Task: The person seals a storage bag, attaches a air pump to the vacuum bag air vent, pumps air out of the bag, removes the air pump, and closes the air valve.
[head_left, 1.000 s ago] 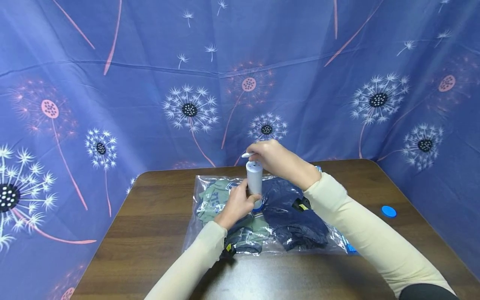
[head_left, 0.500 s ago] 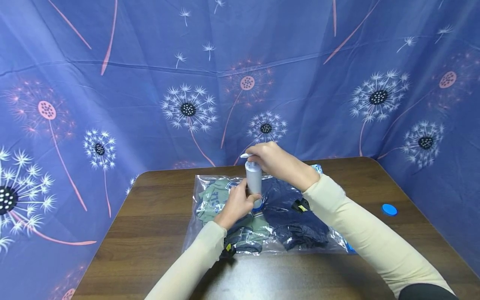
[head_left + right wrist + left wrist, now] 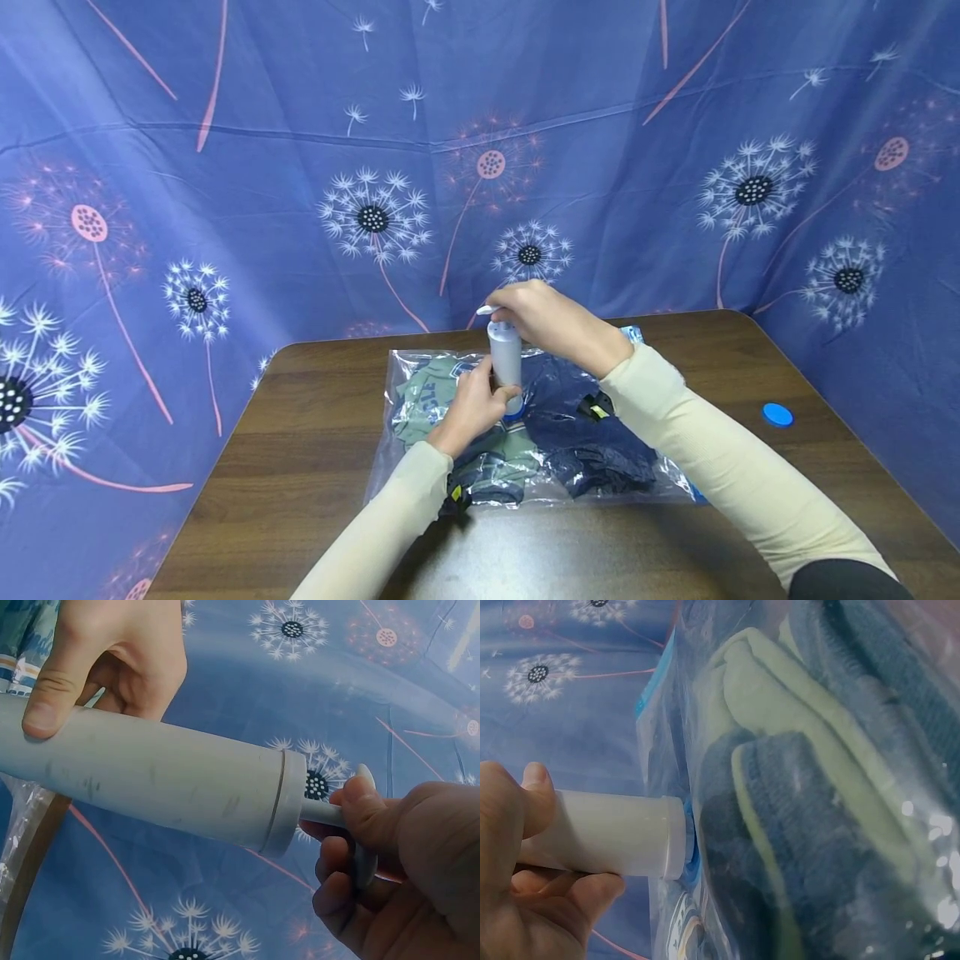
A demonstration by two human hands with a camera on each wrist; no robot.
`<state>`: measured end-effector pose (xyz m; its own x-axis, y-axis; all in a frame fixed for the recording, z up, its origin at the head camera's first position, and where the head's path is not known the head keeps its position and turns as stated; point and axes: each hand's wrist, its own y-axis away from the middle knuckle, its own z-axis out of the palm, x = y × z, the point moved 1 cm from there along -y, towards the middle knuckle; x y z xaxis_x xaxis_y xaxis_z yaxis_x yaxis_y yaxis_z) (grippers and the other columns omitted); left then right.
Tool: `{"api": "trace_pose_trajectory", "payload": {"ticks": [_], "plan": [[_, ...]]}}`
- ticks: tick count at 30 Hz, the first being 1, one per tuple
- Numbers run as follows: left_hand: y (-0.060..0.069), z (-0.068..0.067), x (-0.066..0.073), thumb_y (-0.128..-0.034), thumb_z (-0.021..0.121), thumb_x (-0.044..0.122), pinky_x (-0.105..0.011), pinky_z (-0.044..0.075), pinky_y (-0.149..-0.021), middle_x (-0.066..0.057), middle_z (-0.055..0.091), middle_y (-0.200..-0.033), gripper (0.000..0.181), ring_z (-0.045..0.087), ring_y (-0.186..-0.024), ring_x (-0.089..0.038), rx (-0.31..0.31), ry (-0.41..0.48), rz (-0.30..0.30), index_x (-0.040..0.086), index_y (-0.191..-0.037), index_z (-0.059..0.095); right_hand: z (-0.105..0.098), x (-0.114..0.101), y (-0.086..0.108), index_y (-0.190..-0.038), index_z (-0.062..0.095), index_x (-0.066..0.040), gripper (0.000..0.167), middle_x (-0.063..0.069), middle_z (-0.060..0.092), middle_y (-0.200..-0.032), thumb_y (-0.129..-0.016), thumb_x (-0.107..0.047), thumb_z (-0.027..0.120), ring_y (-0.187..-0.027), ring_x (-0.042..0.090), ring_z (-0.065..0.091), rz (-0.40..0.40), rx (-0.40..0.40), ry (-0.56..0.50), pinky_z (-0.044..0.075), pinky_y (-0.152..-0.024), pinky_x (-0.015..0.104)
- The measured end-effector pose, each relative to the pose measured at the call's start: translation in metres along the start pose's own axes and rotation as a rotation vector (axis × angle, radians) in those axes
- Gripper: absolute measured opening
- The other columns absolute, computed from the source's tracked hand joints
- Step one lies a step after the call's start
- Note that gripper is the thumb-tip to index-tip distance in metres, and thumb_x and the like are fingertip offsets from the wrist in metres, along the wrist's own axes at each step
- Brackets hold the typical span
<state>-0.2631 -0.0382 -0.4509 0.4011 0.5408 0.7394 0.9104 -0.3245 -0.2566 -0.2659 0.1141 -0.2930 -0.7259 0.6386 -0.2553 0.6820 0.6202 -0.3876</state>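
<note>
A pale grey hand pump point(image 3: 506, 354) stands nearly upright on a clear plastic storage bag point(image 3: 380, 475) of folded clothes. My left hand point(image 3: 474, 406) grips the lower part of its barrel, thumb on one side. Above the barrel, my right hand point(image 3: 543, 315) holds the white handle point(image 3: 365, 859), fingers curled round it. A short length of rod point(image 3: 322, 812) shows between handle and barrel in the right wrist view. At the pump's foot, a blue valve ring point(image 3: 692, 844) meets the bag. Inside lie a green garment point(image 3: 422, 408) and a navy garment point(image 3: 573, 437).
A round blue cap point(image 3: 777, 415) lies on the brown wooden table point(image 3: 285, 467), right of the bag. Blue cloth point(image 3: 285, 208) with dandelion prints hangs behind the table and at its sides. The bag's right edge has a bright blue strip point(image 3: 633, 334).
The head view has shifted slightly. Both hands keep their hold on the pump, and the handle stays a little above the barrel with hardly any visible motion.
</note>
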Motion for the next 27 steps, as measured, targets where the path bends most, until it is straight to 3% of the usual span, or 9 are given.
{"api": "trace_pose_trajectory", "payload": {"ticks": [14, 22, 27], "plan": [[-0.001, 0.001, -0.002, -0.0937, 0.077, 0.017, -0.037, 0.062, -0.079, -0.019, 0.073, -0.112, 0.042, 0.074, -0.096, -0.027, 0.008, -0.013, -0.006, 0.000, -0.127, 0.058, -0.016, -0.006, -0.007, -0.110, 0.074, 0.002, 0.015, 0.013, 0.077, -0.102, -0.097, 0.000, 0.067, -0.093, 0.024, 0.075, -0.030, 0.022, 0.021, 0.062, -0.079, 0.029], [-0.001, 0.002, -0.003, -0.0930, 0.078, 0.018, -0.038, 0.062, -0.082, -0.019, 0.074, -0.111, 0.041, 0.074, -0.098, -0.028, 0.022, -0.018, -0.012, 0.000, -0.125, 0.059, -0.040, -0.011, -0.016, -0.113, 0.073, 0.006, 0.019, 0.017, 0.077, -0.103, -0.095, 0.008, 0.066, -0.094, 0.026, 0.076, -0.115, 0.111, 0.024, 0.062, -0.082, 0.031], [0.000, 0.002, -0.001, -0.0932, 0.077, 0.017, -0.037, 0.062, -0.081, -0.020, 0.074, -0.111, 0.040, 0.074, -0.097, -0.029, 0.025, -0.016, 0.001, 0.000, -0.124, 0.059, -0.057, -0.017, -0.023, -0.112, 0.074, 0.007, 0.018, 0.017, 0.076, -0.099, -0.096, 0.007, 0.066, -0.092, 0.028, 0.075, -0.150, 0.222, 0.050, 0.062, -0.081, 0.035]]}}
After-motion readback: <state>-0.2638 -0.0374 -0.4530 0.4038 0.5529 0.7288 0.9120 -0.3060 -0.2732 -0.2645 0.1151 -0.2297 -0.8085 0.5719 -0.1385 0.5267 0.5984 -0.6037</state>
